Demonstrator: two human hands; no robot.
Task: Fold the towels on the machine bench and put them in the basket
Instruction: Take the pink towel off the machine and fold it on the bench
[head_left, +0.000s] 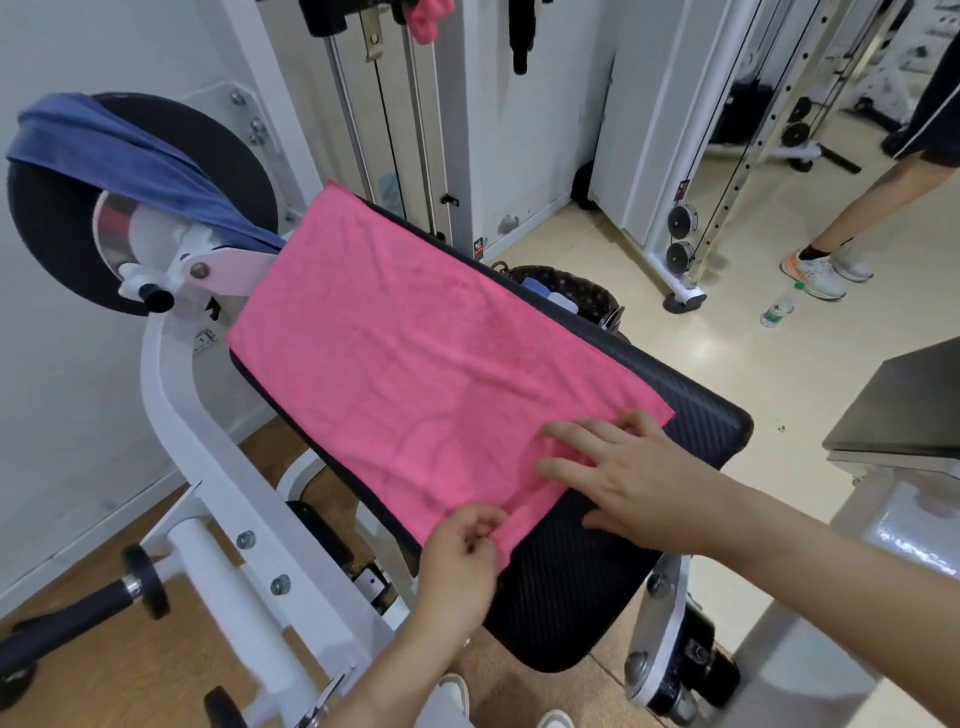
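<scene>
A pink towel (410, 364) lies spread flat along the black padded machine bench (691, 431). My left hand (460, 558) pinches the towel's near corner at the bench's front left edge. My right hand (631, 473) rests flat, fingers spread, on the towel's near right part. A blue towel (135, 161) is draped over the black round pad at the upper left. The dark patterned basket (582, 293) stands on the floor behind the bench, with light folded items inside it.
The machine's white frame (208, 426) curves along the bench's left side. A cable machine (395, 104) stands behind. A person's legs (841, 228) and a plastic bottle (779, 306) are on the floor at right. A dark platform (904, 405) sits at far right.
</scene>
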